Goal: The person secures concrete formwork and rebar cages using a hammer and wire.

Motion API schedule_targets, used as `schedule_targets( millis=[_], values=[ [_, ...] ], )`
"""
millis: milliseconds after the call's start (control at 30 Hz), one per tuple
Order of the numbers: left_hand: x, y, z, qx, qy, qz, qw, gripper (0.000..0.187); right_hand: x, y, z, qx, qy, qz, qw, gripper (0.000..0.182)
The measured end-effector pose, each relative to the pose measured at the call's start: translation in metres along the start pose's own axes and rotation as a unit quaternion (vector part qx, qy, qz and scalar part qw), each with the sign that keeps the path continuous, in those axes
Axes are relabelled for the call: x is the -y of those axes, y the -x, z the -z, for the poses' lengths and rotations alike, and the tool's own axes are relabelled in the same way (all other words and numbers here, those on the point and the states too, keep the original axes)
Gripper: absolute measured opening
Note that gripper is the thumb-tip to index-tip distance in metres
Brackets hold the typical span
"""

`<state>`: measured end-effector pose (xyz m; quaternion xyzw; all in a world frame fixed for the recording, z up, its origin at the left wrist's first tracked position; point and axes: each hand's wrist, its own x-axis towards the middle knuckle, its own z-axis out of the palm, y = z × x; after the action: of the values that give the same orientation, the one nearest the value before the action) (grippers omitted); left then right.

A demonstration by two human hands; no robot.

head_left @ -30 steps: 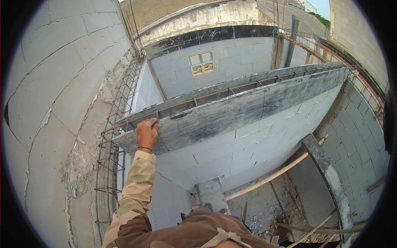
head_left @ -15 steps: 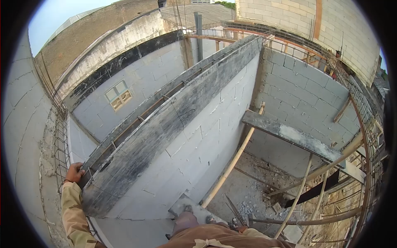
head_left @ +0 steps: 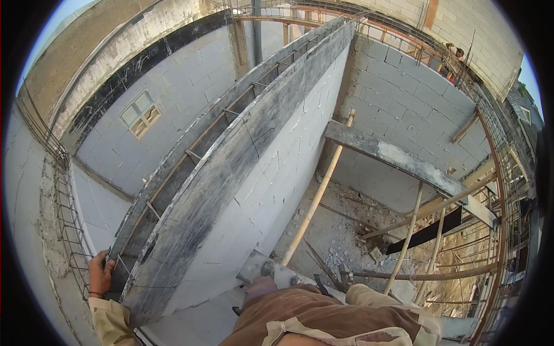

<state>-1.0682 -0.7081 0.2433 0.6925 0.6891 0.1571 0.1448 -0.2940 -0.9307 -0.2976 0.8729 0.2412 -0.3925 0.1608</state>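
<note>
At lower left, my left hand (head_left: 101, 275) is closed over the near end of the far formwork board (head_left: 173, 164), with the fingertips over its inner side. The near formwork board (head_left: 231, 155), dark and stained, runs parallel to it along the top of a grey block wall (head_left: 277, 179). Steel bars and short spacers (head_left: 193, 154) lie in the gap between the two boards. A beige sleeve (head_left: 398, 311) shows on my right side, but my right hand itself does not show. My foot rests on a plank (head_left: 251, 266) beside the wall.
A scaffold plank (head_left: 392, 155) spans the space at right, near bamboo poles (head_left: 317, 202). Rubble (head_left: 340, 248) covers the ground far below. Rebar cages (head_left: 69, 225) stand at left. A person (head_left: 459, 53) is partly visible at the far right.
My view has tilted downward and shifted, so the boards sit higher and further left. My left hand keeps its hold on the board. My right hand has gone out of sight.
</note>
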Motion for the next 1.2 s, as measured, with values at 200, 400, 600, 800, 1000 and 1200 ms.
schedule_targets(
  millis=[200,400,600,800,1000,1200],
  values=[
    [-0.223,0.027,0.016,-0.158,0.092,-0.148,0.972,0.057,0.047,0.048,-0.048,-0.026,-0.256,0.03,0.966,0.056],
    [-0.269,-0.017,-0.192,0.231,0.208,-0.279,0.909,0.045,0.087,0.1,-0.07,-0.017,-0.191,0.179,0.965,0.051],
    [-0.171,-0.024,-0.405,0.426,0.234,-0.063,0.872,0.044,0.061,0.155,-0.095,0.0,-0.217,0.037,0.976,0.037],
    [-0.228,0.014,-0.529,0.638,0.29,0.159,0.696,0.06,0.027,0.22,-0.066,-0.035,-0.323,0.021,0.946,0.033],
    [-0.321,0.131,-0.626,0.756,0.202,0.394,0.483,0.059,0.014,0.246,-0.023,-0.086,-0.431,0.113,0.891,0.031],
    [-0.371,0.222,-0.699,0.482,0.281,0.463,0.688,0.021,-0.119,0.162,-0.07,0.062,-0.66,0.216,0.717,0.027]
  ],
)
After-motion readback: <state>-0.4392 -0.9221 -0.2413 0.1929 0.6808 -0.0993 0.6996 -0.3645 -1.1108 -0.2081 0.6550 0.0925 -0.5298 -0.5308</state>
